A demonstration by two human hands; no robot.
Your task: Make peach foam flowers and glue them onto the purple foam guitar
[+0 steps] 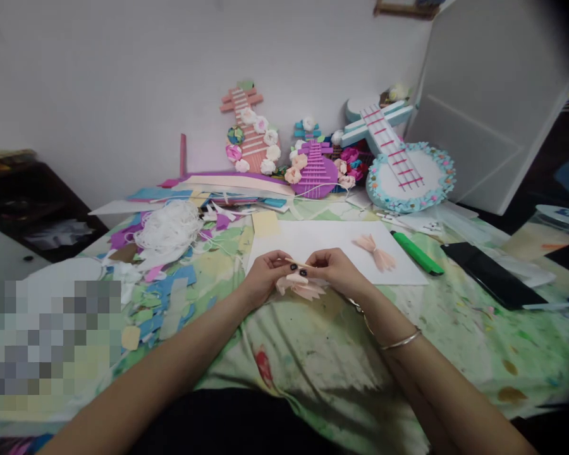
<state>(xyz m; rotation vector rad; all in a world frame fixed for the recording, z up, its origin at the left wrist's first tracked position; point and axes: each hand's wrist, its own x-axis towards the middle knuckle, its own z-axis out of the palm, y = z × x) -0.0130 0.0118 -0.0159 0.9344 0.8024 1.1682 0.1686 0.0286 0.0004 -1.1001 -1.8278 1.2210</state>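
My left hand [264, 277] and my right hand [336, 270] meet just above the near edge of a white paper sheet [313, 237]. Both are closed, thumbs side by side, pinching a peach paper piece [304, 289]. Its cut strips fan out below my thumbs, and a thin edge of it shows above them. My other fingertips are hidden behind it. On the sheet, right of my right hand, lies a second peach paper bunch [374, 251], gathered at its middle and flared at both ends.
A green cutter-like tool [416, 253] and a black flat object [495, 275] lie right. White string [168, 229] and paper scraps [171, 303] cover the left. Paper-flowered instrument models, one peach [253, 142], one purple [317, 172], one white-and-blue [408, 180], stand at the back wall.
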